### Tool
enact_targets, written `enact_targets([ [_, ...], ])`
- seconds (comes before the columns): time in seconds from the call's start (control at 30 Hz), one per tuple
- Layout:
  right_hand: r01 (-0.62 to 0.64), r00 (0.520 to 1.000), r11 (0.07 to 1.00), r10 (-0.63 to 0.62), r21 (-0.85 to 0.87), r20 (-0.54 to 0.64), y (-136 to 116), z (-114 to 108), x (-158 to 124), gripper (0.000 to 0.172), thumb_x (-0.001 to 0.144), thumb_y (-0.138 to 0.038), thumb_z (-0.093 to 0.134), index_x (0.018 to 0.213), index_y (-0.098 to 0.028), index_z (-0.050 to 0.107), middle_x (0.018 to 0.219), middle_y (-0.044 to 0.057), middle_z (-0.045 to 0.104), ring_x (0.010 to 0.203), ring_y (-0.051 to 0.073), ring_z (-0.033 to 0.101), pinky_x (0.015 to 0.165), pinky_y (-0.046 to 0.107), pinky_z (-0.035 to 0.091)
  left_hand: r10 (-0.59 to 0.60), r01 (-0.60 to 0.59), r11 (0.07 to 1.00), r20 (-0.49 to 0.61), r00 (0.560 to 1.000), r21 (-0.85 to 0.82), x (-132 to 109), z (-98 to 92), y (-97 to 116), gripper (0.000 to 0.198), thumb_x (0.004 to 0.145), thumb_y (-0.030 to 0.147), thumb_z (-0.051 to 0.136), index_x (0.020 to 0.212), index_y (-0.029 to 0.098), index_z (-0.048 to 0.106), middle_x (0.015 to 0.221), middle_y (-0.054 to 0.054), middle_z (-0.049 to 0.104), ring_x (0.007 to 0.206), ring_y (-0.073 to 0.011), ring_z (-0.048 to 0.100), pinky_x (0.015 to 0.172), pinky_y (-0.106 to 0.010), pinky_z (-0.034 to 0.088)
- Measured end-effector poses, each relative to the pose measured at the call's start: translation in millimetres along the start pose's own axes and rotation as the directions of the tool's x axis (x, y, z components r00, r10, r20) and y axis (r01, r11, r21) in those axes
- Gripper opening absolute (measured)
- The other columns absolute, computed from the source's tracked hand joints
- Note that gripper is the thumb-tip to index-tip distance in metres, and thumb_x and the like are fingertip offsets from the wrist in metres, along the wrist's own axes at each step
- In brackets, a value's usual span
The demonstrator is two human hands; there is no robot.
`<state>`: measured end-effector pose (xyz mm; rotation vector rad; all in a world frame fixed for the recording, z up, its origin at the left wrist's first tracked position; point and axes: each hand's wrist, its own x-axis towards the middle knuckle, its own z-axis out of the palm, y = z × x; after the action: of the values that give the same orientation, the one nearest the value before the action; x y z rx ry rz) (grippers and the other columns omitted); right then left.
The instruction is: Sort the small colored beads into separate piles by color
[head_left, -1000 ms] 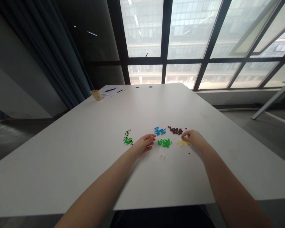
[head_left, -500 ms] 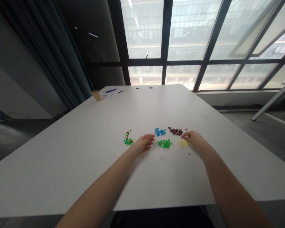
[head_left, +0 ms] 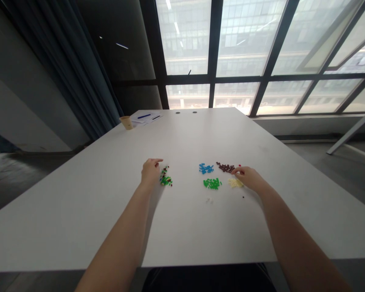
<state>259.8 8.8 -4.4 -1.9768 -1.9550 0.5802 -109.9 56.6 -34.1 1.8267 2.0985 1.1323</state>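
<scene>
My left hand rests on the white table, its fingertips just left of a small mixed pile of green, red and dark plastic bits. My right hand lies further right, its fingertips between a dark brown pile and a pale yellow pile. Whether those fingers pinch a tiny piece is too small to tell. A blue pile and a green pile lie between my hands, with a few white bits nearer me.
A tan paper cup and papers with a blue pen stand at the table's far left corner. A single red bit and a black bit lie near my right hand. Large windows lie beyond the table.
My left hand has moved left and farther out, from beside the green pile to the far side of the mixed pile. My right hand has barely moved.
</scene>
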Motion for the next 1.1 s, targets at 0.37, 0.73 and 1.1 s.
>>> enact_targets([
  [0.37, 0.059, 0.998, 0.998, -0.06, -0.028, -0.031, -4.6, -3.2, -4.0, 0.031, 0.076, -0.035, 0.044, 0.083, -0.018, 0.069, 0.063, 0.003, 0.058, 0.055, 0.012, 0.048, 0.051, 0.021, 0.03, 0.056, -0.039, 0.994, 0.171, 0.984, -0.099, -6.5, 16.8, -0.8, 0.009, 0.062, 0.018, 0.057, 0.06, 0.017, 0.065, 0.066, -0.006, 0.058, 0.065, -0.0172, 0.054, 0.071, -0.029, 0.04],
  [0.73, 0.058, 0.998, 0.998, -0.06, -0.039, -0.031, -8.0, -3.7, -6.1, 0.033, 0.077, -0.038, 0.043, 0.085, -0.018, 0.068, 0.065, 0.004, 0.059, 0.056, 0.012, 0.049, 0.051, 0.021, 0.03, 0.028, -0.017, 0.996, 0.129, 0.991, -0.085, -14.6, 18.1, 11.7, 0.015, 0.057, 0.03, 0.063, 0.049, 0.018, 0.059, 0.055, -0.006, 0.055, 0.065, -0.0203, 0.054, 0.065, -0.03, 0.038],
  [1.1, 0.076, 0.997, 0.997, -0.077, -0.03, -0.032, -6.6, -2.4, -5.6, 0.032, 0.077, -0.038, 0.043, 0.083, -0.018, 0.068, 0.065, 0.003, 0.058, 0.058, 0.012, 0.049, 0.053, 0.021, 0.031, 0.075, -0.085, 0.993, 0.111, 0.991, 0.087, -21.2, 21.6, 19.4, 0.008, 0.059, 0.012, 0.052, 0.055, 0.017, 0.056, 0.067, -0.007, 0.055, 0.068, -0.018, 0.051, 0.067, -0.029, 0.037],
])
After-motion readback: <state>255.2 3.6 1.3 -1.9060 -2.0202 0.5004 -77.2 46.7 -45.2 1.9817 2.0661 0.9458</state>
